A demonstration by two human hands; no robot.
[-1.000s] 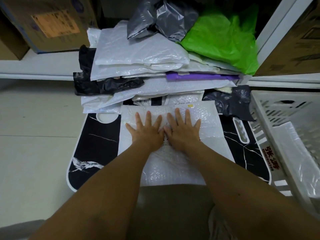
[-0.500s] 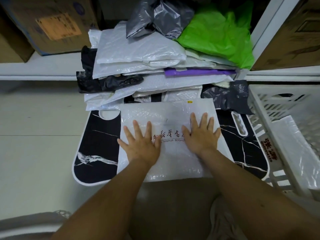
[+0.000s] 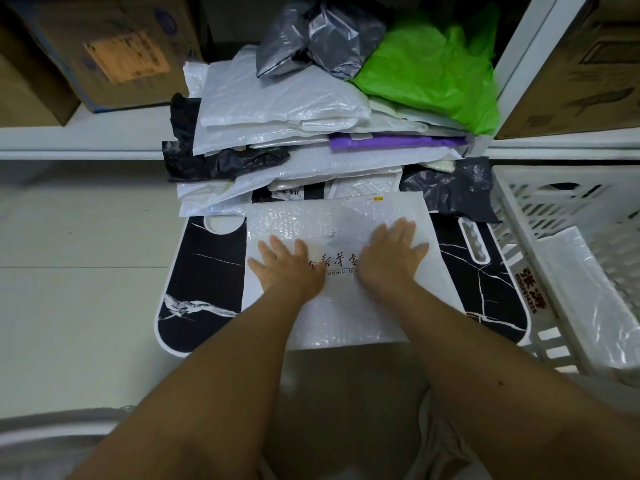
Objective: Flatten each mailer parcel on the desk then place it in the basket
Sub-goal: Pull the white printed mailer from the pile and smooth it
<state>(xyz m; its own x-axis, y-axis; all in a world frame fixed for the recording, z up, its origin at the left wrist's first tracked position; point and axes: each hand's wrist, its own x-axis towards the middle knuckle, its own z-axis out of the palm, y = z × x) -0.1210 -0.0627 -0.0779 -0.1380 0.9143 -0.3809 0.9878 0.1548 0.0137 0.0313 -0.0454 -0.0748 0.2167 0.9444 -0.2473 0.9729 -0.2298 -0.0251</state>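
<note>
both hands lie flat and apart on the white mailer (image 3: 341,237), fingers straight and spread: left hand (image 3: 289,268) on its left half, right hand (image 3: 391,258) on its right half, printed lettering showing between them. neither hand grips; i only press. the mailer lies on the black marble-pattern counter (image 3: 204,271), its near edge reaching the counter's front edge and its far edge touching the foot of the pile of mailers (image 3: 294,133).

judged step: flattening, not yet lifting. the white basket (image 3: 530,216) stands just beside the counter on my right and already holds a clear bag (image 3: 588,289).

risks. the mailer's skin looks slick, so a sideways push may slide it whole instead of smoothing it, and its near edge could slip off the front of the counter. pushing away from me could nudge the pile, which is loosely stacked, with a green bag (image 3: 433,71) and a grey bag (image 3: 322,32) on top; these might tumble forward.

edges and room. bare counter shows on both sides of the mailer. the way to the basket on the right is short, with only a cut-out slot (image 3: 472,242) in the counter surface and the basket's rim to clear. the far side is blocked by the pile.
</note>
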